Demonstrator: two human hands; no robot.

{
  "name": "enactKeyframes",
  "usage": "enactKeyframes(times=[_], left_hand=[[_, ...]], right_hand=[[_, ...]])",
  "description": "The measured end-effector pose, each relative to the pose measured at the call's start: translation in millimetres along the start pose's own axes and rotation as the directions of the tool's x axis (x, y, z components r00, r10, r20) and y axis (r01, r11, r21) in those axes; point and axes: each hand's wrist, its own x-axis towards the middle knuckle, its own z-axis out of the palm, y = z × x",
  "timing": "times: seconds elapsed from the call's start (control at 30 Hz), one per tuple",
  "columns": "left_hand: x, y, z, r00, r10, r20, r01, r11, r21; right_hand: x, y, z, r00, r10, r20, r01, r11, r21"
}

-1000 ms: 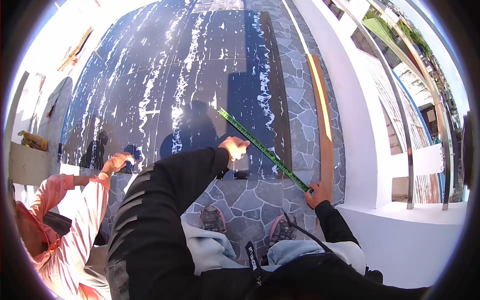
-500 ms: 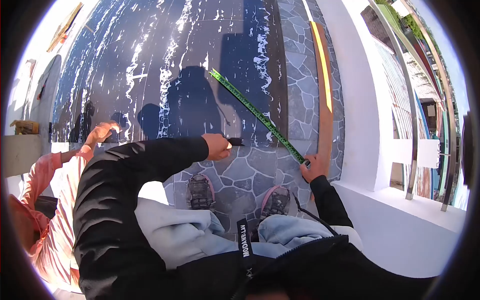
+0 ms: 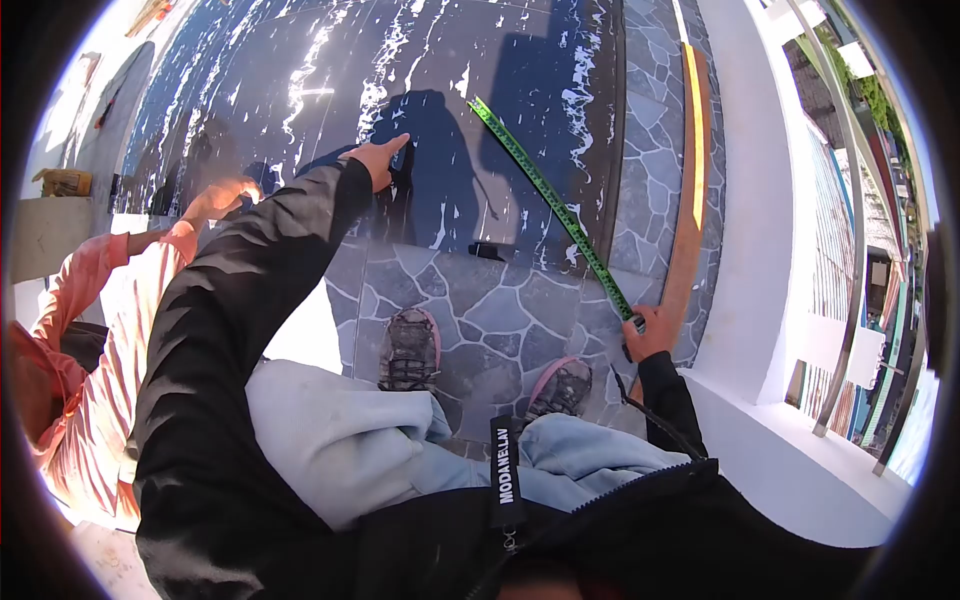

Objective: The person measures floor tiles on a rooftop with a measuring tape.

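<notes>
My left hand (image 3: 378,163) is over the dark sheet (image 3: 430,60) with white streaks, its index finger stretched out and nothing visible in it. A small black object (image 3: 487,250) lies at the sheet's near edge, apart from that hand. On the right, my right hand (image 3: 650,332) is closed around the case of a tape measure. Its green blade (image 3: 550,200) runs diagonally up and left across the sheet. The case is mostly hidden by my fingers.
A co-worker in pink (image 3: 110,370) is at the left, one hand (image 3: 225,195) reaching toward the sheet. A brown board (image 3: 685,230) lies on the stone-patterned floor (image 3: 490,310), near the white wall (image 3: 750,230). Metal railings (image 3: 845,250) stand beyond the wall.
My left hand has let go of the black object and moved up and left over the sheet, index finger extended. My right hand still holds the tape measure. The view has shifted.
</notes>
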Motion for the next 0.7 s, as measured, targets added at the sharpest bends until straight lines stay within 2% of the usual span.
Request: enactKeyframes(times=[0.07,0.2,0.37,0.43,0.47,0.53,0.7], left_hand=[[5.2,2.0,-6.2,0.998,0.061,-0.001,-0.061,0.998,-0.005],[12.8,5.8,-11.9,0.998,0.023,0.051,-0.023,1.000,-0.004],[25.8,0.7,-12.7,0.992,0.119,0.049,-0.121,0.992,0.036],[36.8,-6.5,-5.0,0.989,0.131,0.066,-0.137,0.987,0.080],[47.2,-15.9,3.8,0.977,0.210,0.047,-0.215,0.959,0.185],[28.9,0.8,-14.6,0.987,0.133,0.085,-0.146,0.973,0.176],[21.1,-10.6,-8.5,0.985,0.164,0.046,-0.169,0.974,0.148]], right_hand=[[0.1,-2.8,-1.5,1.000,0.005,0.003,-0.005,1.000,-0.006],[-0.3,-4.9,-4.0,1.000,-0.024,-0.006,0.024,1.000,-0.011],[0.0,-4.3,-2.5,0.999,-0.032,0.005,0.033,0.999,-0.012],[-0.2,-0.6,-1.6,0.999,-0.045,0.004,0.046,0.999,-0.004],[-0.2,0.4,-1.0,0.999,-0.047,0.012,0.047,0.999,-0.006],[-0.3,-0.2,-0.6,1.000,-0.023,0.009,0.023,0.999,0.025],[0.1,0.0,0.4,1.000,-0.022,0.016,0.022,0.999,0.044]])
